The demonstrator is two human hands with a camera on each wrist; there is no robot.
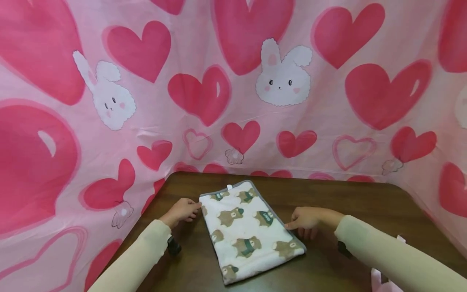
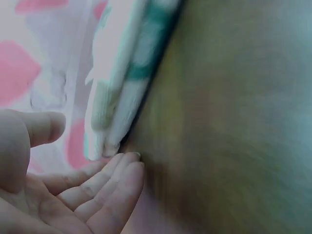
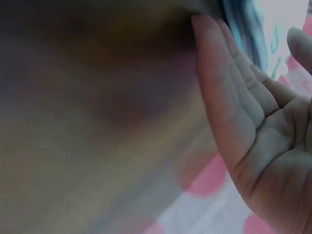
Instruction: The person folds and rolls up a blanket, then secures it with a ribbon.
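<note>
A folded white cloth with brown bears in green scarves and a grey border lies slanted on the dark wooden table. Its small white tag sticks out at the far edge. My left hand is at the cloth's far left corner. In the left wrist view its fingers are nearly straight at the folded edge, the thumb apart. On the other side, my right hand is at the right edge. The right wrist view shows straight fingers beside the layered edge, the thumb raised away from them.
A pink cloth backdrop with hearts and white rabbits hangs behind and beside the table. A pale pink strap-like item lies at the lower right, partly behind the right sleeve. A dark band sits at the left wrist.
</note>
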